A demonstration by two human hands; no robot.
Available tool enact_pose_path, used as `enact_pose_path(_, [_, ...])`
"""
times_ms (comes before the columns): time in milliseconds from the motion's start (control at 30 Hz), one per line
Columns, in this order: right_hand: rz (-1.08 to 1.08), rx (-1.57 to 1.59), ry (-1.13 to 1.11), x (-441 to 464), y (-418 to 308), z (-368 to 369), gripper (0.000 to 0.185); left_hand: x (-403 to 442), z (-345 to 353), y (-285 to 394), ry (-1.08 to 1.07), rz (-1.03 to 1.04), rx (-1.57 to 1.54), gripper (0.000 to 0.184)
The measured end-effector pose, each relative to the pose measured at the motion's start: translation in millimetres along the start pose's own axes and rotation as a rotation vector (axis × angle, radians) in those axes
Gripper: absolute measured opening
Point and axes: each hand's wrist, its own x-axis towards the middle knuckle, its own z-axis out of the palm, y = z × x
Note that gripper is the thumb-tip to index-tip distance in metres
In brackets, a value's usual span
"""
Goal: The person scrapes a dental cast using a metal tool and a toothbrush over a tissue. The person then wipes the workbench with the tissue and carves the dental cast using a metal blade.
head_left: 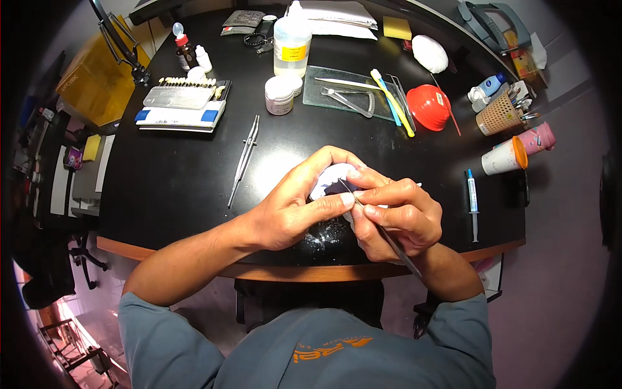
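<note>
My left hand (285, 211) is closed around a white dental cast (329, 176) above the front part of the desk; fingers cover much of it. In my right hand (408, 214) is a slim metal dental carver (398, 249), gripped like a pen. Its thin tip reaches the cast's inner side, close to my left thumb. Whether the tip touches the cast I cannot tell. White crumbs and powder (324, 236) lie on the black desk just below my hands.
Tweezers (244, 159) lie left of my hands, a syringe (473, 204) to the right. Behind stand jars (279, 97), a large bottle (291, 45), a glass slab (324, 94) with tools, a red mixing bowl (427, 107) and a shade guide box (181, 107).
</note>
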Motion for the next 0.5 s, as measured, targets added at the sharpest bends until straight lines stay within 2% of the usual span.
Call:
enact_pose_path(400, [-0.028,-0.122,-0.048,1.3,-1.0,-0.9,0.018,-0.7,4.2,0.9,0.021,-0.069,-0.139,0.047])
enact_pose_path(500, [-0.017,-0.110,-0.077,1.8,-3.2,-2.2,0.024,-1.4,5.6,0.5,0.025,-0.075,-0.188,0.046])
